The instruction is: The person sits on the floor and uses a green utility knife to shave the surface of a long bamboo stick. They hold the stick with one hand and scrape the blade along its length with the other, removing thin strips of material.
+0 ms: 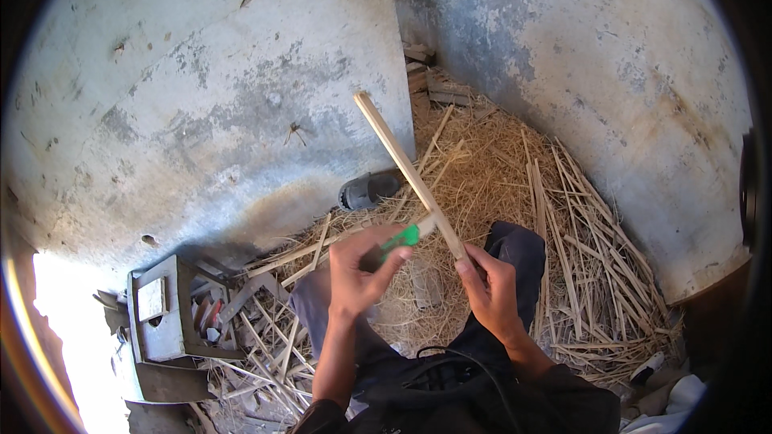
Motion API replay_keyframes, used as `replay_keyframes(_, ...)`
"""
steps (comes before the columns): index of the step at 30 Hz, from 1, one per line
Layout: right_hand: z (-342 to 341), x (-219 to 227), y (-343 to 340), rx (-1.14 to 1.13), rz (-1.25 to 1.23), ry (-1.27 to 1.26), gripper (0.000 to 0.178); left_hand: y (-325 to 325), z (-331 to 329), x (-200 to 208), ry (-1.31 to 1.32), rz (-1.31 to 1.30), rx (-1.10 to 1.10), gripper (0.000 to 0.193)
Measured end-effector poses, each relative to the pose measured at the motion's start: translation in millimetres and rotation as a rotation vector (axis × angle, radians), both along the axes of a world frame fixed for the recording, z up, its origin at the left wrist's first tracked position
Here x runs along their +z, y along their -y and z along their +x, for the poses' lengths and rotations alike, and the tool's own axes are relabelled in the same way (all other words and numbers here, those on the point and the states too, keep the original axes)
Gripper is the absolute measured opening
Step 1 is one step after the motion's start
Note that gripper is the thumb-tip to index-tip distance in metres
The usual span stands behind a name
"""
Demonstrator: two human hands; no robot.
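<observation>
My left hand is closed around the green handle of a knife. Its pale blade, smeared by motion, meets a long wooden strip a little above the strip's lower end. That lower end is pinched in my right hand, thumb along the wood. From there the strip slants up and to the left, its far end free in the air. Both hands are above my lap, between my bent knees.
Fibrous shavings cover the floor ahead. Many thin wooden strips lie heaped at right, more at lower left. A small worn box with tools stands left. A dark cylindrical container lies by the stained wall.
</observation>
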State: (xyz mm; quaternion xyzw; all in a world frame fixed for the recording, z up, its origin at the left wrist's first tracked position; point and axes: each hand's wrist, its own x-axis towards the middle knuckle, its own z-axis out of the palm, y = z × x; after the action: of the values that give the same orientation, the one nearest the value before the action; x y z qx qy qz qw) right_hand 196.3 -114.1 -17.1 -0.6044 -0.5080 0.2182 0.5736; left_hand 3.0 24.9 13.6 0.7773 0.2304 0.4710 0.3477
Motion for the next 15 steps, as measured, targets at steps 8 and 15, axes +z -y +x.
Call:
replay_keyframes(8,-2.7,10.7,-6.4,-0.001,0.038,0.036,0.033,21.0,6.5,2.6,-0.117,0.057,0.057,0.035)
replay_keyframes(15,-3.5,15.7,-8.3,-0.011,0.034,0.040,0.034,26.5,10.0,2.0,-0.120,0.083,0.117,0.036)
